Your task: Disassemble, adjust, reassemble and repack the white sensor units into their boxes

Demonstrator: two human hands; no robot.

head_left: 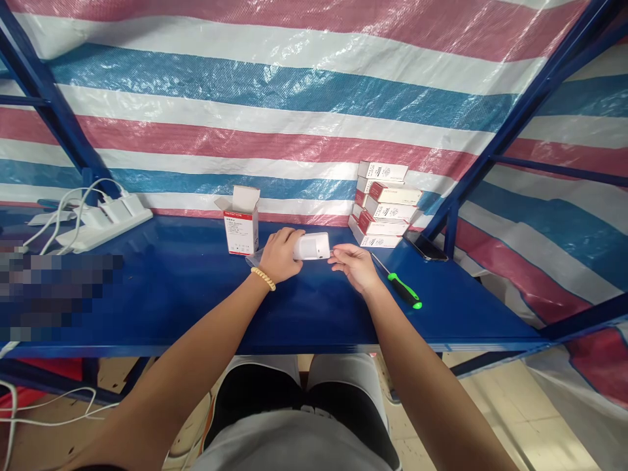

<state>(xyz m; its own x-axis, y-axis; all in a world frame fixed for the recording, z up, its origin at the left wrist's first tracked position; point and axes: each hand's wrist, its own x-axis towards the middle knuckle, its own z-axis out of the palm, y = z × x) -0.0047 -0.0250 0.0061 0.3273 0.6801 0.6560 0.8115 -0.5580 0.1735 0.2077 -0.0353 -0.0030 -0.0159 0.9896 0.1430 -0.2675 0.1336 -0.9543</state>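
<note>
My left hand (pixel 280 255) is wrapped around a white detector (pixel 311 246), which lies sideways above the blue table. Its far end points to the right. At that end my right hand (pixel 356 267) holds thumb and fingers in a pinch. Whatever is between those fingertips is too small to make out. Clear plastic (pixel 254 260) shows beside my left hand, partly hidden by it. Behind that hand stands an open detector box (pixel 241 229), white and red, with its flaps up. A green and black screwdriver (pixel 405 291) lies to the right of my right hand.
Several small white and red boxes (pixel 385 226) are stacked at the back right, beside a dark phone (pixel 426 246). A white power strip (pixel 108 222) with plugs and cables sits at the back left. Blue frame posts (pixel 451 229) and a striped plastic sheet (pixel 275 131) enclose the table (pixel 314 314).
</note>
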